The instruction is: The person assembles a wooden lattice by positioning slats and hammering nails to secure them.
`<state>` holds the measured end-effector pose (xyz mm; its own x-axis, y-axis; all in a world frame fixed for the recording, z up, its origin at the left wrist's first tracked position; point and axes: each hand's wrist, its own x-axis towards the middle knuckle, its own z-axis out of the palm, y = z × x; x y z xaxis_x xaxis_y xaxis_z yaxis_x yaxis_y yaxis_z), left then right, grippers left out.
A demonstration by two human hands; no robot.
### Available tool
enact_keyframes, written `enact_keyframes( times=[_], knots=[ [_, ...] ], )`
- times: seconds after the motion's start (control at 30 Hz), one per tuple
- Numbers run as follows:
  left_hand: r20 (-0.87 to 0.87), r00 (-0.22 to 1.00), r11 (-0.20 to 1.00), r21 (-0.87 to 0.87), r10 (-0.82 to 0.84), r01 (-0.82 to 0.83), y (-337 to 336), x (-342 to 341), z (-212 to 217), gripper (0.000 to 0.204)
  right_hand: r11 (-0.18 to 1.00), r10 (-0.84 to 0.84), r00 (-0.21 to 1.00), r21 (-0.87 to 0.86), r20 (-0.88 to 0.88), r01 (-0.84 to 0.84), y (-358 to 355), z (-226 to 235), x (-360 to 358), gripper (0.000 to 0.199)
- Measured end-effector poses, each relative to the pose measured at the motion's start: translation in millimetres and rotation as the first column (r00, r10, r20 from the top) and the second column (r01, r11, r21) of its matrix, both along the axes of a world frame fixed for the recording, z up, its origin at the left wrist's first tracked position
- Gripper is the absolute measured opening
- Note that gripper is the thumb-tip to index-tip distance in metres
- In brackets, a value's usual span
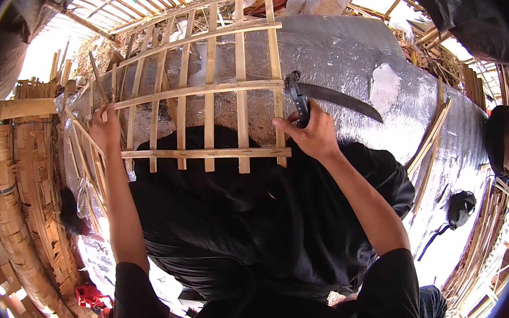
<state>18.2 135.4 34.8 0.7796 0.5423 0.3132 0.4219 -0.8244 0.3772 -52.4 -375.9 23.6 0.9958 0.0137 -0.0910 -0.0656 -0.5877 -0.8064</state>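
Observation:
A lattice of pale bamboo slats point(211, 90) stretches in front of me, its near edge over my black-clothed lap. My left hand point(106, 126) is closed at the lattice's left side, around the end of a slat. In my right hand point(317, 131) is a black hammer-like tool point(298, 99), its small head up against the lattice's right edge; its exact kind is hard to make out. Just beyond that hand, a curved dark blade point(347, 100) lies on the silvery sheet, its handle end hidden behind the tool.
A silvery foil sheet point(336, 51) covers the surface around me. Loose bamboo strips point(431, 135) lie to the right, near a small black pouch-like item point(461, 208). Woven bamboo point(27, 199) stands at the left. Part of another person point(507, 145) shows at the far right.

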Motion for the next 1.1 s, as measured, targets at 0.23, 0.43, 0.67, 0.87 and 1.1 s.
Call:
enact_keyframes(
  times=[0.23,0.43,0.67,0.87,1.1],
  knots=[
    [-0.470,0.873,0.928,-0.252,0.131,-0.275,37.2,3.7,-32.2,0.085,0.995,-0.101,0.995,-0.010,-0.008,0.101,26.6,-23.0,-1.7,0.045],
    [-0.319,0.939,0.962,-0.192,0.128,-0.196,42.0,1.7,-34.3,0.094,0.991,-0.131,0.987,-0.007,0.096,0.132,23.1,-23.6,-2.8,0.057],
    [-0.383,0.917,0.972,-0.150,0.114,-0.183,1.3,12.8,-16.7,0.093,0.969,-0.152,0.985,-0.181,0.086,0.166,7.9,-23.5,-7.5,0.048],
    [-0.477,0.865,0.932,-0.219,0.155,-0.287,-16.8,3.6,-4.1,0.093,0.945,-0.198,0.957,-0.218,0.210,0.243,21.6,-11.5,-17.3,0.035],
    [-0.492,0.857,0.921,-0.246,0.150,-0.302,-9.8,-2.8,-4.0,0.082,0.935,-0.302,0.953,-0.197,-0.010,0.294,38.4,53.1,-23.5,0.037]
  ],
)
